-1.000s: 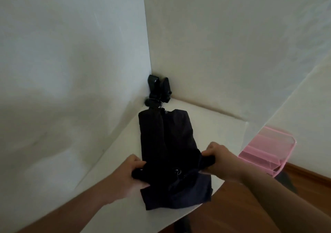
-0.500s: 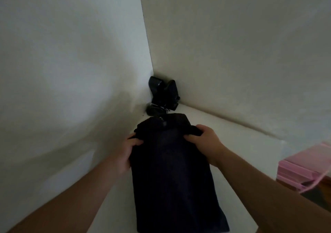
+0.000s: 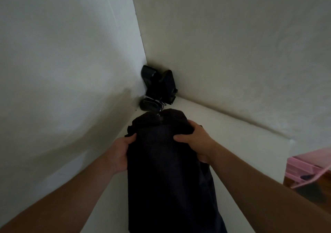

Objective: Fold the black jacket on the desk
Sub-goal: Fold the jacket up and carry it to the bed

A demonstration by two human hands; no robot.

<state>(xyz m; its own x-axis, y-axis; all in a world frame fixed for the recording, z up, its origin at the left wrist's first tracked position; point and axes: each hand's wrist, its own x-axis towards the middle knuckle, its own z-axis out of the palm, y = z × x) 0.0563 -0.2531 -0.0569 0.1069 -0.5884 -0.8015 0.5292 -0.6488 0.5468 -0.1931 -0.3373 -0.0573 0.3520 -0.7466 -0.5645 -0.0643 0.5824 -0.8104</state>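
Observation:
The black jacket (image 3: 170,175) lies as a long narrow folded strip on the white desk (image 3: 238,148), running from the near edge toward the corner. My left hand (image 3: 120,154) grips its left edge near the far end, thumb on top. My right hand (image 3: 195,141) grips the right edge at about the same height, fingers curled over the bunched far end. Both forearms reach in from the bottom of the view. The jacket's near end runs out of the frame.
Black devices with a cable (image 3: 158,89) stand in the desk's far corner, just beyond the jacket's end. White walls close off the left and back. A pink plastic box (image 3: 308,170) sits off the desk's right edge.
Both hands carried the jacket's near end up and over toward the corner, laying it over the far part. The view has moved closer and lower over the desk.

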